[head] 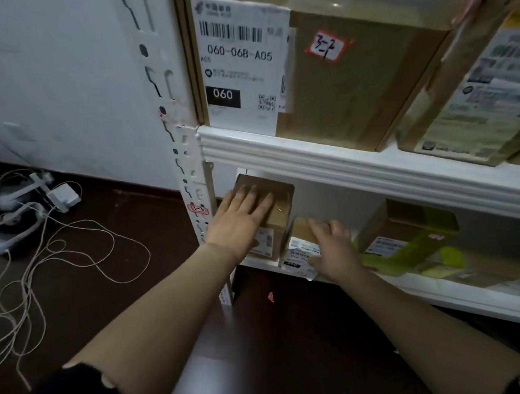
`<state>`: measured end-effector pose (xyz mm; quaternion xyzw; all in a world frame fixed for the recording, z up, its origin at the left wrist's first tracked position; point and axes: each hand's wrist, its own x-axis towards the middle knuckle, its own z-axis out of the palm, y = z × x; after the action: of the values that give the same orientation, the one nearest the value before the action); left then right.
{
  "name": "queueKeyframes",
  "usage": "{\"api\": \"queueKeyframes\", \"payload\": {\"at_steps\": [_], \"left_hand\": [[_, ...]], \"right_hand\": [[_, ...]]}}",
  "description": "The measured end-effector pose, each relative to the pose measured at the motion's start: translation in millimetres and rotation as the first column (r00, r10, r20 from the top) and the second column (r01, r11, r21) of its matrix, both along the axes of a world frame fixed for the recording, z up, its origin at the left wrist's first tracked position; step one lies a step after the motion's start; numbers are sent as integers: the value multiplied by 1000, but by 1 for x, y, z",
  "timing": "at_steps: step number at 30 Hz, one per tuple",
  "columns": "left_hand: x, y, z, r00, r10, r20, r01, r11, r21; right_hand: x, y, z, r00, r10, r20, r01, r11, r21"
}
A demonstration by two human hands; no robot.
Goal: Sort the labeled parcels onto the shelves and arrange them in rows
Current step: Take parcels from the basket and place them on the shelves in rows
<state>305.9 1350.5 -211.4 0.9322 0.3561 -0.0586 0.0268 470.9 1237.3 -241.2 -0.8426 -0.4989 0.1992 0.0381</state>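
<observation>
Two parcels on the lower shelf, beside the upright post.
First parcel, brown card with a white front label, stands just beside the post; left hand lies flat on top, fingers straight. Right hand curls its fingers over the second parcel, next along; open room behind both.

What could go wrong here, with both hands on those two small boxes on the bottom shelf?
1. The right hand grips the middle box, which looks tilted at the shelf edge; it could slip to the floor.
2. The left hand lies flat on the left box; a push may skew it against the post.
3. Loose cables on the floor could trip a foot.
</observation>
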Motion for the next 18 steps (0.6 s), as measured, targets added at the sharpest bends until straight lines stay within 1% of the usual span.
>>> {"api": "queueKeyframes", "payload": {"at_steps": [2, 4, 10, 15, 18], "left_hand": [[1, 1, -6, 1000, -8, 0, 8, 1000, -2], [3, 0, -10, 999, 1, 32, -1, 1000, 6], [7, 1, -14, 995, 10, 100, -13, 999, 30], [13, 2, -18, 992, 22, 128, -30, 998, 62], [14, 0, -24, 979, 26, 201, -47, 994, 103]], "right_hand": [[-2, 1, -8, 1000, 2, -2, -2, 1000, 3], [-5, 1, -16, 1000, 10, 14, -10, 1000, 13], [-2, 13, -30, 996, 8, 91, -19, 993, 116], [9, 20, -32, 994, 15, 108, -30, 990, 137], [12, 24, -32, 990, 35, 134, -52, 991, 123]]}}
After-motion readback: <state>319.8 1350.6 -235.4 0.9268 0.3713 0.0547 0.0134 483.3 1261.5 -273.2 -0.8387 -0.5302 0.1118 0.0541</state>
